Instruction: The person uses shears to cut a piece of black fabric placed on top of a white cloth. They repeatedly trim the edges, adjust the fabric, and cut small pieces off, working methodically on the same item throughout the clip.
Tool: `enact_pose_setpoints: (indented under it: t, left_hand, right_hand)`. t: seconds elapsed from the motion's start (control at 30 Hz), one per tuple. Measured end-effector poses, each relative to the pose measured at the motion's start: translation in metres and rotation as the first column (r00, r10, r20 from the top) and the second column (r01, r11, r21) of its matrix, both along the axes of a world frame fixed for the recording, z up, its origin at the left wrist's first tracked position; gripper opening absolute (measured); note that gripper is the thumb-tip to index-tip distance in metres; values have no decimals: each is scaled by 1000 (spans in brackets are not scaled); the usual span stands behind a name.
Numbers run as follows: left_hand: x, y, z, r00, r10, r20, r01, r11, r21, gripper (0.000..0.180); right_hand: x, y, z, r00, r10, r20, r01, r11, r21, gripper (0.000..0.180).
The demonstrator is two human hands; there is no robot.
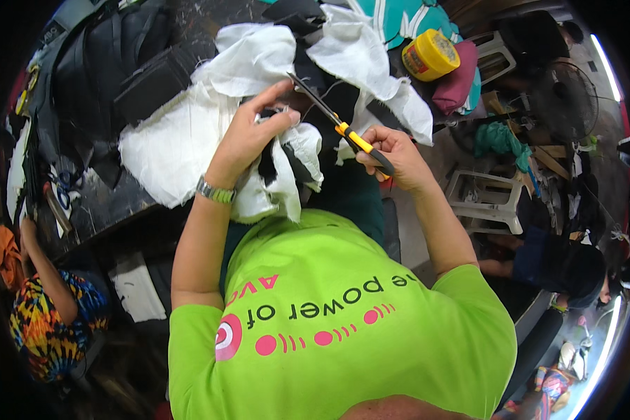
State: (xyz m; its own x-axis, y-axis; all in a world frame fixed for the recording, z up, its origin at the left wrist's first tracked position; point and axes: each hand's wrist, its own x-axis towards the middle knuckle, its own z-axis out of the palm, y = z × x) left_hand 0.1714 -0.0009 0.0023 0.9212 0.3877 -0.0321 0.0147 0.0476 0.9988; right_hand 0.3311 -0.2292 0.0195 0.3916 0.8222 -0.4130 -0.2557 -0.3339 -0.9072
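In my right hand (397, 159) is a pair of scissors (353, 137) with yellow and black handles. Its long blades point up and left, close together, the tips near my left index finger. My left hand (260, 126) is closed on a bunched piece of white cloth (276, 185) with black parts showing in it; its thumb and index finger stand slightly apart at the top. Beneath and beside that hand, a larger white frayed cloth (178, 140) lies over the table edge. More white cloth (353, 52) is spread beyond the scissors.
A yellow tub (430, 54) stands at the far right of the table, against a maroon cushion-like bundle (456, 80). Black material (94, 77) is piled far left. White plastic stools (486, 201) stand right. A person in a tie-dye shirt (52, 318) is at lower left.
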Motion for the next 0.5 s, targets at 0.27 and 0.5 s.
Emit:
enact_pose_setpoints:
  t: [0.27,0.5]
  left_hand:
    - [-27,-29,34,998,-43,49,50,985,-165,44]
    - [-56,-38,40,996,-73,56,85,962,-260,41]
  right_hand:
    - [38,54,6,359,161,919,159,960,-230,26]
    - [53,79,6,271,286,919,107,940,-324,30]
